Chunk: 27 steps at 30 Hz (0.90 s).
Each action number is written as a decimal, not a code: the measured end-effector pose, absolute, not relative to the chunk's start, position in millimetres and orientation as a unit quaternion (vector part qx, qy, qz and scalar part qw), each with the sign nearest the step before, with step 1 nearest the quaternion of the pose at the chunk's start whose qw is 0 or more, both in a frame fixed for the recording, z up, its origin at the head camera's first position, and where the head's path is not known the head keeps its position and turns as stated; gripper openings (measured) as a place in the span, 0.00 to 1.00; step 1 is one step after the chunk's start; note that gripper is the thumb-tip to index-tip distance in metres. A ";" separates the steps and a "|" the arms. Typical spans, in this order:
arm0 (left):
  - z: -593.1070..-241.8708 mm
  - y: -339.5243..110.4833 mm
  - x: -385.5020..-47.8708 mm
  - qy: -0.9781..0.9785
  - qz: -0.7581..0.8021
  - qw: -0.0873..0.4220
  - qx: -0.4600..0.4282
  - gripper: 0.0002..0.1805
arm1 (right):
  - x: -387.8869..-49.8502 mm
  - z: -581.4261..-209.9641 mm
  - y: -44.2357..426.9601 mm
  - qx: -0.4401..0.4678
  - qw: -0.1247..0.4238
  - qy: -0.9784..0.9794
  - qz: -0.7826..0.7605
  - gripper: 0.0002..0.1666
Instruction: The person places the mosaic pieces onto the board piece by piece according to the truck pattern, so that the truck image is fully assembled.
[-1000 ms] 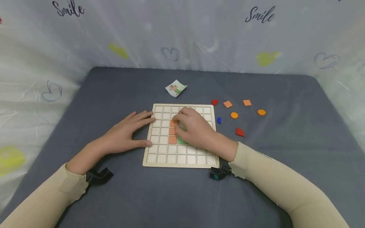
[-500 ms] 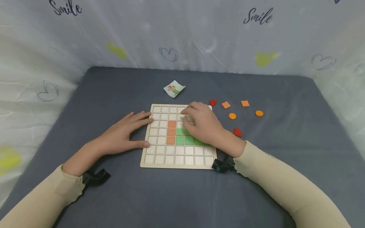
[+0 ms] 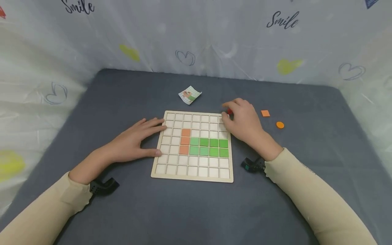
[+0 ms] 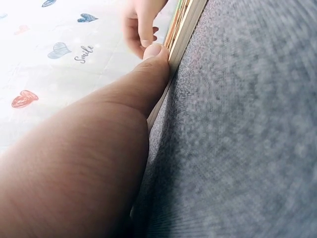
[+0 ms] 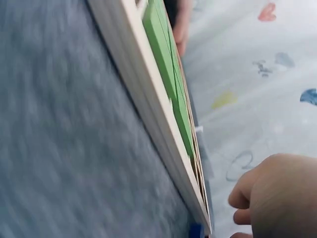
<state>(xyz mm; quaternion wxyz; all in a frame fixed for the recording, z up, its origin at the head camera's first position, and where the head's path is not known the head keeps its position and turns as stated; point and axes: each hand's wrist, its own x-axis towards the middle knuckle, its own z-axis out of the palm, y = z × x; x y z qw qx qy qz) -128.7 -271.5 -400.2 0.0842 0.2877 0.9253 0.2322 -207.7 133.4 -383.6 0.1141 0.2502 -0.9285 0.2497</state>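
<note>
A wooden grid board [image 3: 192, 177] lies on the dark cloth. Three orange square tiles [image 3: 185, 140] form a column in it, beside two rows of green tiles [image 3: 214, 143]. My left hand [image 3: 128, 143] rests against the board's left edge, fingers spread and thumb at the rim; the left wrist view shows the thumb [image 4: 148, 74] touching it. My right hand [image 3: 245, 120] hovers by the upper right corner, fingers bent with a gap to the thumb and nothing visible between. A red piece [image 3: 230, 111] shows just behind its fingers.
Beyond the board lies a small curled pattern card [image 3: 190, 94]. A loose orange square [image 3: 265, 113] and an orange disc [image 3: 280, 125] lie right of my right hand. A blue piece [image 5: 196, 230] shows beside the board in the right wrist view.
My right hand has left the orange tiles and moved right, off the grid to the loose pieces, covering several of them. The left hand stays at the board's edge.
</note>
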 end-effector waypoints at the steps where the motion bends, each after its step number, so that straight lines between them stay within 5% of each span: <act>1: -400.5 -271.5 -128.9 0.925 0.234 0.084 0.288 0.52 | -210.7 -384.0 136.4 0.243 0.111 -0.932 0.244 0.20; 10: -401.4 -268.4 -135.5 0.927 0.223 0.080 0.290 0.53 | -224.3 -391.0 153.8 0.191 0.065 -0.946 0.253 0.19; 27: -403.2 -269.8 -130.3 0.930 0.229 0.075 0.278 0.51 | -233.2 -398.6 149.6 0.210 0.100 -0.937 0.261 0.17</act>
